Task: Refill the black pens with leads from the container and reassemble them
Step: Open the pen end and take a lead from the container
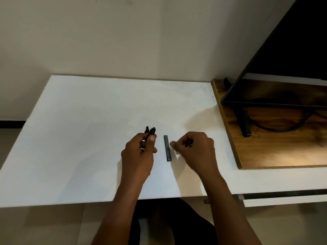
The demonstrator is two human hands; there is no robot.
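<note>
Two together: gripping black pens (pixel 151 132) in left hand (pixel 139 156), over white table (pixel 88 138). Curling right hand (pixel 194 151) just beside lead container (pixel 167 148), lying between the hands; pinching a lead or nothing, cannot tell. Probably starting refilling; next calling for opening one pen, steadying lead.

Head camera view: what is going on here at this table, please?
A person works at a white table. The left hand grips black pens, whose ends stick out above it. A grey lead container lies flat on the table between the two hands. The right hand, curled and blurred, is just beside the container; whether it pinches a lead cannot be told.
</note>
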